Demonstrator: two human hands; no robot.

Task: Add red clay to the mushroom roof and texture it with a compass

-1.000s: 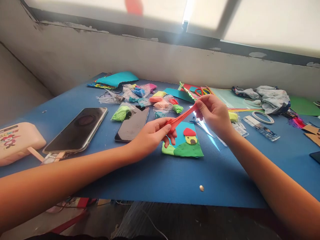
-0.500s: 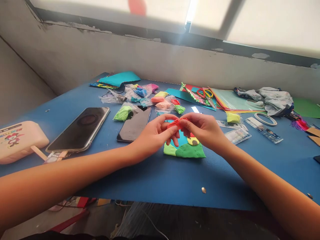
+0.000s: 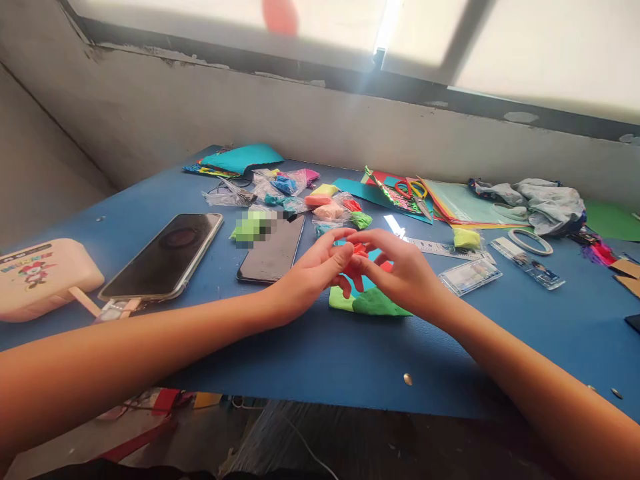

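Observation:
Both of my hands meet above the blue table [image 3: 320, 373], their fingertips around a small piece of red-orange modelling clay [image 3: 359, 249]. My left hand [image 3: 320, 267] grips the clay from the left with thumb and fingers. From the right, my right hand [image 3: 400, 267] curls its fingers and thumb onto the same piece, hiding part of it. Just below them lies a flat clay picture with a dark green patch [image 3: 380, 304], a light green patch [image 3: 341, 300] and some blue. My hands cover its upper part.
Left of my hands lie a dark phone [image 3: 273, 250], a larger phone [image 3: 165, 257] and a pink case [image 3: 47, 277]. Bagged clay [image 3: 327, 211], scissors [image 3: 413, 192] and coloured sheets [image 3: 470, 200] lie behind. On the right are a ruler [image 3: 445, 250] and a white ring [image 3: 531, 241].
My right hand has shifted slightly left and lower, closing over the red-orange clay. The fingers of both hands now overlap more around it, and the yellow part of the picture is covered.

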